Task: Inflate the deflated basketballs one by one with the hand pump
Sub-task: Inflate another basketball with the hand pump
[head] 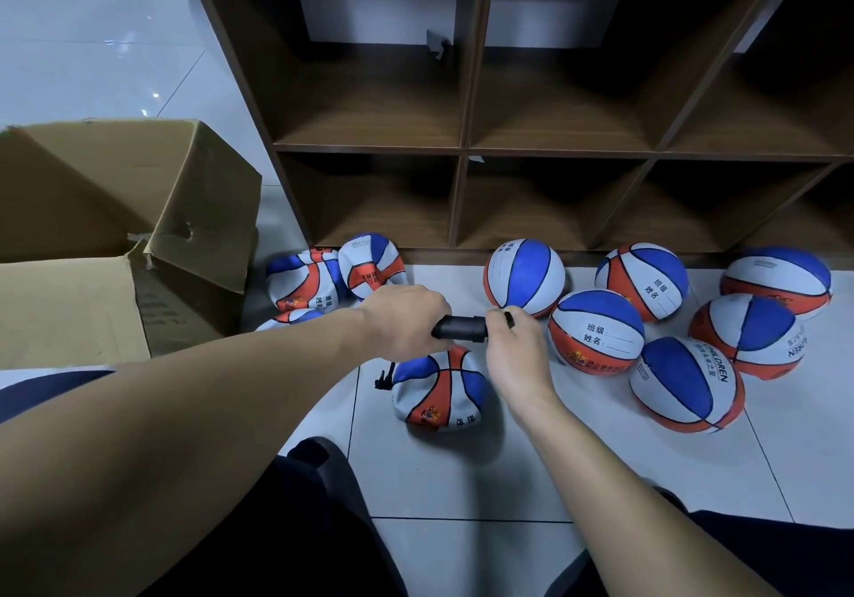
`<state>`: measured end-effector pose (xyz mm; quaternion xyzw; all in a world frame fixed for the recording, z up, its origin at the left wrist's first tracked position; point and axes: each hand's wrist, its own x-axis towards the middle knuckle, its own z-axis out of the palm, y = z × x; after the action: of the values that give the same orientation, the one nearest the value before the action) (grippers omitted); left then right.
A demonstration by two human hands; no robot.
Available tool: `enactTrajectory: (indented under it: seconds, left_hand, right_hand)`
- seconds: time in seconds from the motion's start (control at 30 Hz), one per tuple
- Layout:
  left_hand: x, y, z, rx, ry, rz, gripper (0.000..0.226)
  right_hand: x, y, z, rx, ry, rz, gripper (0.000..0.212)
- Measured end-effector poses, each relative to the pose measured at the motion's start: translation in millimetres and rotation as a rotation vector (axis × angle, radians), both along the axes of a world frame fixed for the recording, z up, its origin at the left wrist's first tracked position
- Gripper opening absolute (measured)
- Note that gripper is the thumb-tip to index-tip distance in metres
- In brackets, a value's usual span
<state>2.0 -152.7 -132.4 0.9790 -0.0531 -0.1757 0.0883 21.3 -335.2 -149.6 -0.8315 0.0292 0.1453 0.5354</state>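
- My left hand (402,319) wraps the black hand pump (462,328) barrel; my right hand (513,347) pinches its handle end, mid-frame.
- The limp basketball (439,388) lies just below, its hose (384,377) at its left edge.
- I should probably keep the barrel steady, stroke fully, and avoid tugging the needle sideways.

One wide-angle camera on the person's head looks forward and steeply down, close over both forearms, across the tiled floor (462,481) to the wooden shelf (462,148) at the far side.
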Motion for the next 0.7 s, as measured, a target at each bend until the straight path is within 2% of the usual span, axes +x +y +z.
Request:
enactTrajectory:
  seconds: [0.1,0.3,0.5,0.7]
  left_hand:
    - [-2,4,-2,0.006,-0.001,0.012,0.019]
    - [-5,29,-3,0.085,0.035,0.076,0.019]
    - [-4,22,-7,0.061,0.017,0.083,0.022]
    - [-6,12,-7,0.039,0.020,0.064,0.016]
  right_hand:
    - [8,-12,-1,0.018,0.039,-0.007,0.032]
    - [31,-44,-4,0.064,0.156,-0.232,0.029]
    - [17,-30,-3,0.024,0.008,-0.278,0.031]
    - [0,-11,-3,0.018,-0.013,-0.231,0.034]
